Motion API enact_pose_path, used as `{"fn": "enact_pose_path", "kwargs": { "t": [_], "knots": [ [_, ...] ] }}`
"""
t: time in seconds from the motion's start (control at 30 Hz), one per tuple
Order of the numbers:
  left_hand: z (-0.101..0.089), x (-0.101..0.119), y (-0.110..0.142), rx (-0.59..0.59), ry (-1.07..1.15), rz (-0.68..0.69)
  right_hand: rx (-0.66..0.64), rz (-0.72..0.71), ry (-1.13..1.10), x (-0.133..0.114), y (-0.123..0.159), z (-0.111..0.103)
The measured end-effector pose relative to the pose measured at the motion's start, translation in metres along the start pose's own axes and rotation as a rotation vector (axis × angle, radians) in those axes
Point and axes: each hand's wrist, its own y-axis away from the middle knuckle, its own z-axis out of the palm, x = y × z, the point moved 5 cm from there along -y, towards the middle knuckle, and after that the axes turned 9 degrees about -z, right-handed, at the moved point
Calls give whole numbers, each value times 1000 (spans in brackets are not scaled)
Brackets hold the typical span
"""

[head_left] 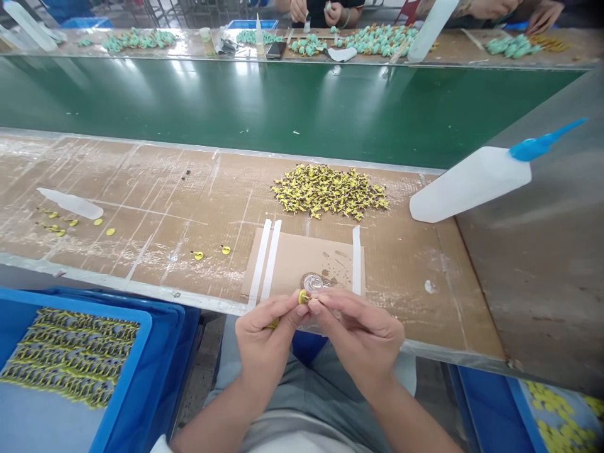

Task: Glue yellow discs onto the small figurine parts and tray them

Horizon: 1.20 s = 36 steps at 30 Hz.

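My left hand [267, 336] and my right hand [356, 333] meet over the front edge of the bench, with their fingertips pinching a small yellow piece [303, 297]. A further bit of yellow shows under my left hand. Just beyond the fingertips, a round clear dish [314, 283] with a glue-like smear sits on a spotted cardboard sheet [302, 261]. Strips of white tape [267, 258] lie across the cardboard. A heap of small yellow-and-black pieces [330, 192] lies farther back, out of reach of my fingers.
A white squeeze bottle with a blue nozzle [472, 182] lies at the right, and a white bottle [70, 203] lies at the left among small yellow pieces. Blue crates hold rows of yellow-black pieces [70, 355] and yellow discs [557, 415]. A green conveyor belt [283, 107] runs beyond the bench, with co-workers' hands [311, 9] across it.
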Motion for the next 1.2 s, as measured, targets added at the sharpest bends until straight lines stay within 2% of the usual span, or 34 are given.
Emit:
{"fn": "enact_pose_path", "kwargs": {
  "t": [0.1,0.23,0.37,0.5,0.6,0.9,1.1,1.2],
  "knots": [
    [-2,-4,-5,-15,71,-59,-18,14,-31,0,-2,0],
    [-3,-3,-6,-15,88,-52,-28,68,-55,1,-3,0],
    [-2,6,-4,17,-7,57,-20,113,-26,3,-1,-3],
    [0,14,0,3,-147,193,-10,121,-2,3,1,-5],
    [0,14,3,2,-184,238,-3,111,0,3,0,-4],
    [-2,15,6,3,-202,258,7,113,-55,1,-3,0],
    [-5,12,6,34,-210,170,14,121,-32,-1,-4,1],
    [-5,13,6,43,-213,190,15,104,-28,-2,-4,1]
  ]
}}
